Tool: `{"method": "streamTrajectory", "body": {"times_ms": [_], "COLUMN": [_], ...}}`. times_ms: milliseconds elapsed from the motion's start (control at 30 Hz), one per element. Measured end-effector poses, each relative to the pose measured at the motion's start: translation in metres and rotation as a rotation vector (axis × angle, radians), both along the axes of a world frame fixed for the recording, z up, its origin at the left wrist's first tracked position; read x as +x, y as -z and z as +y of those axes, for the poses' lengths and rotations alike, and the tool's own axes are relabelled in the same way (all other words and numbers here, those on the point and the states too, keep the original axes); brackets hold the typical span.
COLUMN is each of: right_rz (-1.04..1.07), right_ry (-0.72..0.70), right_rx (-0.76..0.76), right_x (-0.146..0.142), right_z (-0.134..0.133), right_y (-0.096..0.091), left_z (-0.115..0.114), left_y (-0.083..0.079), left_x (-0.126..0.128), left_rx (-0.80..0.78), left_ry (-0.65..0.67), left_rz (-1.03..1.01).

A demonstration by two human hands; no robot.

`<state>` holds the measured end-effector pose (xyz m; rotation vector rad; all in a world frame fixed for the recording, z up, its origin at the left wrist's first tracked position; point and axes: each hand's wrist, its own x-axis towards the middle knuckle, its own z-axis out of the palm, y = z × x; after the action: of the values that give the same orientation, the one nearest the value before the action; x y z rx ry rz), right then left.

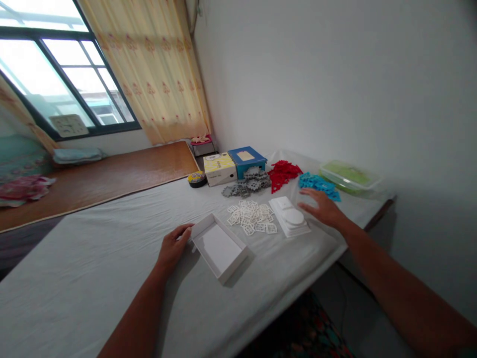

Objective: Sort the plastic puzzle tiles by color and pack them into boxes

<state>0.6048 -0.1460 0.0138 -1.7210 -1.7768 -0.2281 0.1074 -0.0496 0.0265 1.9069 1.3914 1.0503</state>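
My left hand [173, 245] grips the near-left edge of an empty white tray-like box [219, 247] on the white-sheeted table [85, 278]. My right hand [323, 208] lies flat with fingers spread on the sheet, just right of a stack of white plates [289, 216] with a round disc on top. Between the box and the stack lies a pile of small white lattice pieces [251, 217]. Beyond it are piles of grey pieces [249, 182], red pieces [283, 173] and blue pieces [318, 184].
A yellow box [219, 168], a blue box [247, 160] and a small round tin [197, 178] stand at the table's far edge. A green-lidded clear container [350, 177] sits at the right corner. The white wall runs close along the right. A wooden platform [100, 179] and window lie beyond.
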Motion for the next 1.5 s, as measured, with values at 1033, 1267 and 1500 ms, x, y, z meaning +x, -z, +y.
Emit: {"method": "streamTrajectory", "body": {"times_ms": [1033, 1267, 1500], "right_rz": [-0.434, -0.536, -0.529], "right_ry": [0.209, 0.193, 0.183], "right_rx": [-0.404, -0.382, -0.295], "right_x": [0.082, 0.066, 0.063], "right_z": [0.086, 0.084, 0.080], "right_y": [-0.012, -0.014, -0.020], "left_z": [0.000, -0.002, -0.001], "left_y": [-0.002, -0.003, -0.002], "left_x": [0.002, 0.003, 0.003], "left_rx": [0.010, 0.013, 0.011], "left_ry": [-0.024, -0.014, -0.013], "left_rz": [0.049, 0.064, 0.052]}}
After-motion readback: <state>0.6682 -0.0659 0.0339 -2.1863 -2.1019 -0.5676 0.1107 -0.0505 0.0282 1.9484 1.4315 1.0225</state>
